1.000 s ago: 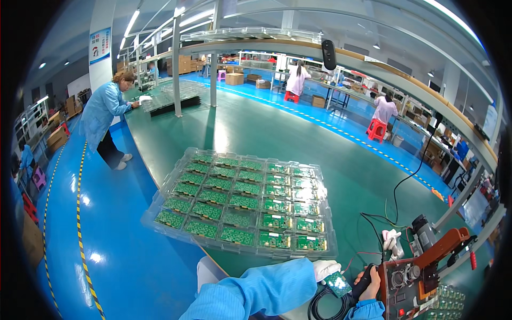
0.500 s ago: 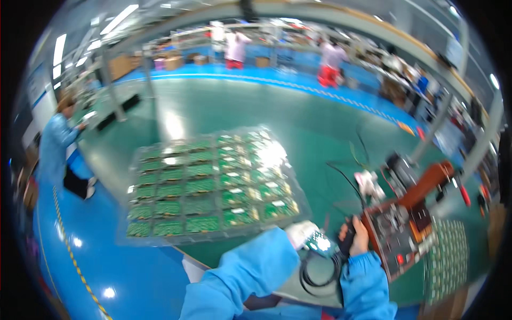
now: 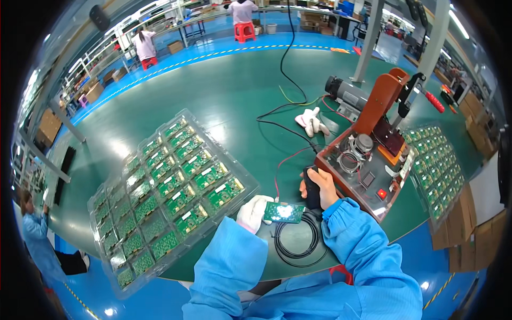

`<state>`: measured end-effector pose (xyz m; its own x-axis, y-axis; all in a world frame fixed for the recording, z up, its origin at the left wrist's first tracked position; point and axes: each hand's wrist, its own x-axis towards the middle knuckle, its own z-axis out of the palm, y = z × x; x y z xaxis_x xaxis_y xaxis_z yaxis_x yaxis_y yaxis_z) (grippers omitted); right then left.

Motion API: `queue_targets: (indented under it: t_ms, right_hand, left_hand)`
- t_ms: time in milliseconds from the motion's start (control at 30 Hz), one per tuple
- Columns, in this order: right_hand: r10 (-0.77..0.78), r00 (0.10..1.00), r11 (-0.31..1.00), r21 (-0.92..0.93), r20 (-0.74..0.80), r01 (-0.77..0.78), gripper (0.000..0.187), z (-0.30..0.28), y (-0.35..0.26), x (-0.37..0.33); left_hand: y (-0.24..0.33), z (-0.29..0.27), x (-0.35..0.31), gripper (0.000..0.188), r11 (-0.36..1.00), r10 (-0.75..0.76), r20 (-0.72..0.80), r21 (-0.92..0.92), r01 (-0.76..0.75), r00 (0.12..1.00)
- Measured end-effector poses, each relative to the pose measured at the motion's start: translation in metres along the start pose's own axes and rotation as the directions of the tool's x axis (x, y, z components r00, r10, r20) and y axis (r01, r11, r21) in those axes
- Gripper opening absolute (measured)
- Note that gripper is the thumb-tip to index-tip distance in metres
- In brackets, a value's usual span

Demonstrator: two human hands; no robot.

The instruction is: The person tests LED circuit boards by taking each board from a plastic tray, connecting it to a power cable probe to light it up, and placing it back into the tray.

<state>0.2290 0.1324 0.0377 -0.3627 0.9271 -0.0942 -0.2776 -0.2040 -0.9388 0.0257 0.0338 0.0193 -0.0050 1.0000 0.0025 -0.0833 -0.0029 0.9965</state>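
Note:
My left hand (image 3: 253, 213), in a white glove, pinches the left end of a green circuit board (image 3: 278, 212). Bright white light falls on the middle of the board. Bare, my right hand (image 3: 326, 188) is closed around a black handheld tool (image 3: 311, 188), just beyond the board's right end; I cannot make out the tool's exact kind. Below the board lies a coil of black cable (image 3: 277, 245). Left of my hands, a clear plastic tray (image 3: 249, 188) holds rows of green circuit boards.
A brown test fixture (image 3: 333, 160) with a lever and red-handled clamp stands to the right. Behind it sit a grey motor (image 3: 349, 96) and white gloves (image 3: 312, 122). Another tray of boards (image 3: 434, 165) lies far right. A co-worker in blue (image 3: 36, 229) is at left.
The view has turned, so the tray appears farther left and slanted, and the picture is sharper. The circuit board stays in my left hand, the black tool in my right.

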Motion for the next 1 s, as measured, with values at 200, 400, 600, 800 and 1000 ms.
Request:
queue_targets:
  t_ms: [200,400,600,800,1000]
  right_hand:
    - [0.005,0.998,0.999,0.035,0.061,-0.007,0.030,0.000,0.005,0.001]
    - [-0.016,0.998,1.000,0.025,0.062,0.014,0.028,-0.002,0.002,0.004]
    - [-0.002,0.997,1.000,0.021,0.076,0.000,0.029,0.000,0.001,0.013]
    - [-0.013,0.999,0.996,0.086,0.030,0.010,0.040,0.010,0.012,0.009]
    - [-0.143,0.984,0.989,-0.015,0.106,0.145,0.023,0.003,0.010,-0.006]
  left_hand:
    - [-0.009,-0.006,-0.002,0.037,0.999,0.038,0.029,0.008,-0.038,0.999]
    - [-0.015,-0.008,0.005,0.039,0.996,0.073,0.033,0.045,-0.075,0.997]
    - [-0.016,-0.014,0.010,0.040,0.993,0.097,0.025,0.069,-0.098,0.995]
    - [-0.021,-0.009,0.003,0.029,0.978,-0.106,-0.005,-0.181,0.103,0.994]
    - [-0.010,0.002,-0.006,0.035,0.996,0.062,0.031,0.058,-0.064,0.998]
